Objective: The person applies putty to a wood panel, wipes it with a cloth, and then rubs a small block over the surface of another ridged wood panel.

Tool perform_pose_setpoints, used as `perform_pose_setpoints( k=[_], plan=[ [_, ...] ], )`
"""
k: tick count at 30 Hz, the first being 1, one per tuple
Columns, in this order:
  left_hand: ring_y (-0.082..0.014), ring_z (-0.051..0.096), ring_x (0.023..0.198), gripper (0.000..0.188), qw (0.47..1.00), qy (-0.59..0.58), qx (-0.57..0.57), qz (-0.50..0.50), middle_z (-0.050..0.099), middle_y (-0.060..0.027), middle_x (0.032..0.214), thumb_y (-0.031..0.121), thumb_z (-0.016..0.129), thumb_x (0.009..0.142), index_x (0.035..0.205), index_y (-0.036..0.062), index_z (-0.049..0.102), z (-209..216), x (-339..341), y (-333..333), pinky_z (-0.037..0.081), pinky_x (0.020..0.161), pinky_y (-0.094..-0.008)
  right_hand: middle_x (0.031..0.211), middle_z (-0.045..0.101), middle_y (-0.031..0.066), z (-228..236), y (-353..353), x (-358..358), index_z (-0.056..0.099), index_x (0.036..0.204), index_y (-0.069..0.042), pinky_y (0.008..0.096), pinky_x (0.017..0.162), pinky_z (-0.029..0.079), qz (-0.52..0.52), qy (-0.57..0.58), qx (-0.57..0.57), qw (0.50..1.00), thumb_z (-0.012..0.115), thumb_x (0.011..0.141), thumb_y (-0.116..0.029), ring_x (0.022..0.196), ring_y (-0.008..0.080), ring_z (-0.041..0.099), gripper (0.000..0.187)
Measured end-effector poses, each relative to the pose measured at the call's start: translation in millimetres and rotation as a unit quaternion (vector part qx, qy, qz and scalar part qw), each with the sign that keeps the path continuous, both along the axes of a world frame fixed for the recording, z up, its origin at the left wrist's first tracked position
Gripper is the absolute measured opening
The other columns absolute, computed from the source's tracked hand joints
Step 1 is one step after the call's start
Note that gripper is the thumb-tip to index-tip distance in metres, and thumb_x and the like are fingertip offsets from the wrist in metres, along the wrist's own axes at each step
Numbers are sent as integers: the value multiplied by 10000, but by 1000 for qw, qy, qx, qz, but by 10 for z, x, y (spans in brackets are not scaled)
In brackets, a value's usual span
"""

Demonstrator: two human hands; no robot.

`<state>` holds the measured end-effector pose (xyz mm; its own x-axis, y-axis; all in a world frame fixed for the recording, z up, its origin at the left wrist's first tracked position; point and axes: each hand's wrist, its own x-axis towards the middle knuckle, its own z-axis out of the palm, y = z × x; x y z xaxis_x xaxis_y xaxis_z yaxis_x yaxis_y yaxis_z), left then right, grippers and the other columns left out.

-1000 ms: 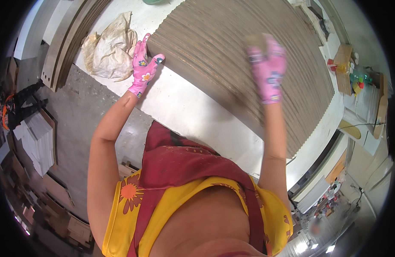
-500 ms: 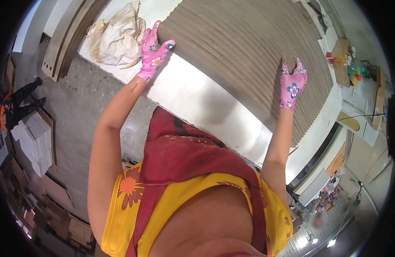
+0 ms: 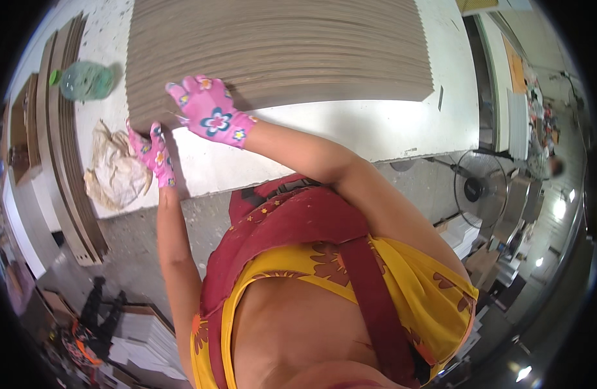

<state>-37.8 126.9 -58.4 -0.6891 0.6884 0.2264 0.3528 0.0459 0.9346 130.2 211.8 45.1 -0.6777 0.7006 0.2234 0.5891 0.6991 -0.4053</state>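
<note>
A wide row of grey-brown wood-grain strips [image 3: 279, 58] lies packed side by side on the white worktable [image 3: 350, 123]. Both my hands wear pink flowered gloves. At the row's near left corner, my left hand [image 3: 154, 155] has its fingers against the strip ends and its thumb on the near side, closed round the corner. My right hand [image 3: 211, 111] is just right of it, over the near edge, with fingers curled. A thin pale sliver shows by its fingers; what it holds is mostly hidden. A crumpled off-white cloth [image 3: 117, 168] lies left of my left hand.
A clear greenish bottle [image 3: 88, 81] with a green cap lies at the table's left. Beyond it stand long brown boards [image 3: 65, 129]. A black fan [image 3: 474, 188] stands past the front edge at right. Another person [image 3: 91, 330] is at lower left, near stacked white panels [image 3: 146, 340].
My right hand has moved from the row's right part across to its near left corner, beside my left hand. The view has turned, and the bottle and fan have come into it.
</note>
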Motion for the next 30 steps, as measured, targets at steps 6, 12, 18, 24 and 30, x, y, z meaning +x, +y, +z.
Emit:
perform_pose_setpoints(
  k=[6,12,18,24,30],
  plan=[
    [-271,403,1304,683,998,6,-68,0,396,-236,1427,220,618,892,1418,-80,300,228,183,16,277,1098,-318,1131,561,140,-62,119,1502,454,1330,-133,436,826,495,-178,-85,6,980,646,819,-373,1023,300,569,596],
    [-312,395,1304,706,991,42,-115,49,382,-245,1434,235,606,885,1429,-75,279,73,55,-77,270,1104,-349,1085,603,125,-372,388,3594,459,1352,-142,426,859,482,-364,-171,145,904,663,803,-388,1018,287,572,635],
    [-267,389,1289,690,990,92,-97,35,330,-211,1461,185,607,918,1436,-77,232,-66,-26,-128,290,1089,-338,1099,595,160,-185,772,5508,508,1303,-155,424,865,486,-614,-152,101,768,634,820,-408,1044,314,566,560],
    [-308,228,1389,811,973,182,-132,60,166,-227,1528,325,612,914,1483,-8,140,195,1025,-85,183,1147,-409,1132,599,124,-438,762,4178,529,1238,-88,435,816,495,-385,144,-46,910,582,845,-455,913,311,601,541],
    [-304,132,1417,881,971,181,-152,48,94,-222,1542,332,647,885,1487,-7,101,41,2066,46,129,1159,-412,1011,600,96,-236,355,2943,457,1338,-243,472,803,450,-239,-5,47,970,586,790,-447,955,291,573,599]
  ],
)
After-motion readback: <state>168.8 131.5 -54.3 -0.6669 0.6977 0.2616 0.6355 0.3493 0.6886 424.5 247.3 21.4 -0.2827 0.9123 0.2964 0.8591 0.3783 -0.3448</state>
